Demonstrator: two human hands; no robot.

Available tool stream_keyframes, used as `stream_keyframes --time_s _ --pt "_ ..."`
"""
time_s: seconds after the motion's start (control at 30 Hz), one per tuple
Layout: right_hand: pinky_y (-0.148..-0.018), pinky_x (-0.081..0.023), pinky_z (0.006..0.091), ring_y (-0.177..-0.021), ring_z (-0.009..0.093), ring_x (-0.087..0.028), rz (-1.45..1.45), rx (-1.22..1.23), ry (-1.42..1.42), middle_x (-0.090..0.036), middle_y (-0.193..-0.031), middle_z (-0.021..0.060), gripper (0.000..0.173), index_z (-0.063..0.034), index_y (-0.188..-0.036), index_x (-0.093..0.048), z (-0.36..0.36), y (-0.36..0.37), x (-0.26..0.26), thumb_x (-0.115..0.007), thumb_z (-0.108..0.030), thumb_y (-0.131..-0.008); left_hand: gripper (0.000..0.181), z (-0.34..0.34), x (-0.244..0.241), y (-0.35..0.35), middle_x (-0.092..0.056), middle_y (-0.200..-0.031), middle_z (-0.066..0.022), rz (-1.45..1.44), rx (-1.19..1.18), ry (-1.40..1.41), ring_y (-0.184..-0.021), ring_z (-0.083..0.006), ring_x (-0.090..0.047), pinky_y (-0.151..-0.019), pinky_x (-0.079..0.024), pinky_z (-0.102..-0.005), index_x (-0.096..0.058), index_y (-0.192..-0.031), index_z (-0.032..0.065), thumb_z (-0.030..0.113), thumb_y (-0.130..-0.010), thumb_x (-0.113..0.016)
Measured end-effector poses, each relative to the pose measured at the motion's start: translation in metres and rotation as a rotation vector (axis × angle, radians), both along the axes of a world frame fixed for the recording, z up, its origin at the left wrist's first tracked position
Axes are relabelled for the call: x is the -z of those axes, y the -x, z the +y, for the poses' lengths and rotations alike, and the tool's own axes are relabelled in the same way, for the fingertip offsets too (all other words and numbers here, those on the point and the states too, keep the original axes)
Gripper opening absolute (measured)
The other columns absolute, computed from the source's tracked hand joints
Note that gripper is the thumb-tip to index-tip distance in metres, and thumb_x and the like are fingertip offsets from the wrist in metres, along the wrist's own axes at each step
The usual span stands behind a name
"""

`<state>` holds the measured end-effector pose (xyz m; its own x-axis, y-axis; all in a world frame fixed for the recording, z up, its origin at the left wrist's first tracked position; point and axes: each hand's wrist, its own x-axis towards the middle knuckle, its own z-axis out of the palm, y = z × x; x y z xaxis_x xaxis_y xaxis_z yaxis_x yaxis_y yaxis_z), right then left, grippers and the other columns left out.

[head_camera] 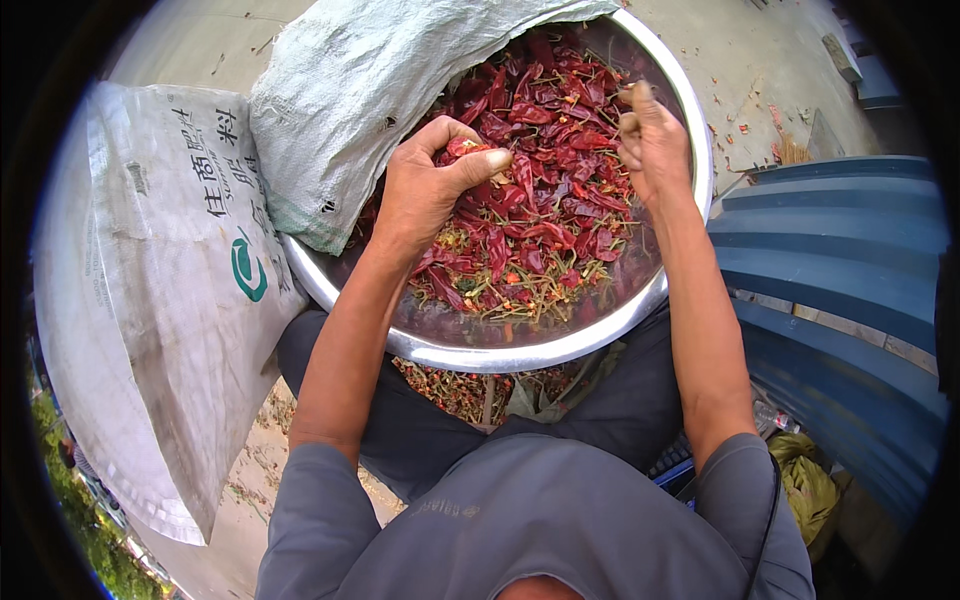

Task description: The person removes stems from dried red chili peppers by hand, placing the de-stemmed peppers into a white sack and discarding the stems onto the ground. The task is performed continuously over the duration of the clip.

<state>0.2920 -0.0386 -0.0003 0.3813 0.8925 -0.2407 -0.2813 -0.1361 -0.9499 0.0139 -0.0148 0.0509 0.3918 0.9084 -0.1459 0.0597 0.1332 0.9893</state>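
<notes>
A wide metal basin [480,360] with a shiny rim lies over my knees, holding dried red chili peppers [551,202] mixed with loose stems and seeds. My left hand [442,165] is over the left part of the heap, its thumb and curled fingers closed on a dried red chili [461,146]. On the right, inside the basin's outline, my right hand [652,139] is raised with its fingers curled in and the thumb up; whether it holds a small stem or piece cannot be told. A white woven sack [337,97] drapes over the basin's upper left edge.
A full-looking white woven sack [187,300] with printed writing stands at the left. Blue corrugated metal sheets [825,225] are at the right, with a plastic bottle [776,416] and a yellow-green bag [806,484] below them. Chili scraps [450,390] lie beneath the basin.
</notes>
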Motion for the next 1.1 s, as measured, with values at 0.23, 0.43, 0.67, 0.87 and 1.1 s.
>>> stream_keyframes --time_s 0.23,0.43,0.67,0.87,1.1 --pt "-0.072 -0.053 0.0501 -0.082 0.043 -0.067 -1.410 -0.762 0.252 -0.070 -0.087 0.0216 0.031 -0.0012 -0.099 -0.066 -0.027 0.092 0.066 -0.073 -0.028 -0.084 0.016 0.005 0.005 0.005 -0.071 -0.098 -0.0050 0.243 -0.021 -0.142 -0.085 -0.0084 -0.060 -0.079 -0.048 -0.0242 -0.070 -0.092 0.0028 0.017 -0.086 -0.071" --pt "-0.073 -0.055 0.0505 -0.081 0.043 -0.068 -1.347 -0.749 0.200 -0.068 -0.082 0.0246 0.019 0.0017 -0.088 -0.067 -0.019 0.086 0.056 -0.066 -0.017 -0.085 0.018 0.007 0.001 0.011 -0.068 -0.076 -0.0028 0.629 0.127 -0.285 -0.071 -0.0104 -0.060 -0.068 -0.048 -0.0268 -0.073 -0.098 0.0046 0.018 -0.086 -0.070" --pt "-0.066 -0.048 0.0368 -0.069 0.022 -0.061 -0.798 -0.701 0.028 -0.065 -0.074 0.0126 0.026 -0.0010 -0.092 -0.068 -0.017 0.075 0.004 -0.070 -0.026 -0.086 0.043 -0.002 0.032 0.005 -0.071 -0.091 -0.0174 0.726 0.327 -0.644 -0.080 -0.0311 -0.068 -0.074 -0.052 -0.0378 -0.068 -0.121 0.0066 0.019 -0.081 -0.074" --pt "-0.067 -0.047 0.0307 -0.074 0.010 -0.056 -0.302 -0.603 -0.024 -0.066 -0.082 0.0031 0.030 -0.0003 -0.094 -0.069 -0.022 0.068 -0.018 -0.070 -0.030 -0.088 0.037 0.003 0.015 0.001 -0.069 -0.084 -0.0093 0.439 0.267 -0.153 -0.072 -0.0129 -0.063 -0.068 -0.052 -0.0291 -0.067 -0.120 -0.0012 0.011 -0.085 -0.073" --pt "-0.061 -0.045 0.0325 -0.064 0.014 -0.054 -0.777 -0.737 -0.132 -0.058 -0.067 0.0065 0.033 -0.0011 -0.092 -0.069 -0.019 0.065 -0.027 -0.066 -0.034 -0.093 0.031 0.001 0.014 -0.001 -0.068 -0.094 -0.0053 0.332 0.302 -0.146 -0.081 -0.0103 -0.063 -0.071 -0.052 -0.0275 -0.068 -0.117 -0.0015 0.007 -0.087 -0.071"
